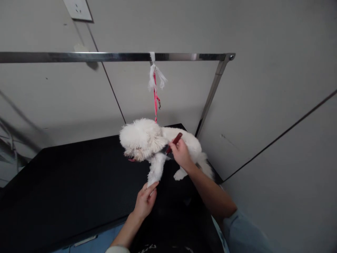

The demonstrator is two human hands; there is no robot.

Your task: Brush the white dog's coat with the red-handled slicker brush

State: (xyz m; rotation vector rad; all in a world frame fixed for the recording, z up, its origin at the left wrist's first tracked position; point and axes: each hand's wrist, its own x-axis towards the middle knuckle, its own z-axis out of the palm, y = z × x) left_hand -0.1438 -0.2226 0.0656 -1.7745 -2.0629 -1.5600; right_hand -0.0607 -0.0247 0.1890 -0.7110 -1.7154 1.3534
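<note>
1. Dark clothing (179, 228) with some white lettering fills the lower middle, nearest the camera, with a blue sleeve (242, 232) to its right.
2. Left hand (146, 201): its grip is closed round the lower end of a raised foreleg (157, 168).
3. Right hand (181, 153): its grip is narrow, holding a tool (176, 140) by its dark red handle; the blurred working end is at the foreleg's upper part.
4. White dog (140, 137): on the black bench (79, 179), head towards the left.
5. Pink lead (155, 100): runs from the dog's neck up to white cloth (152, 75) tied on a metal bar (184, 57).
</note>
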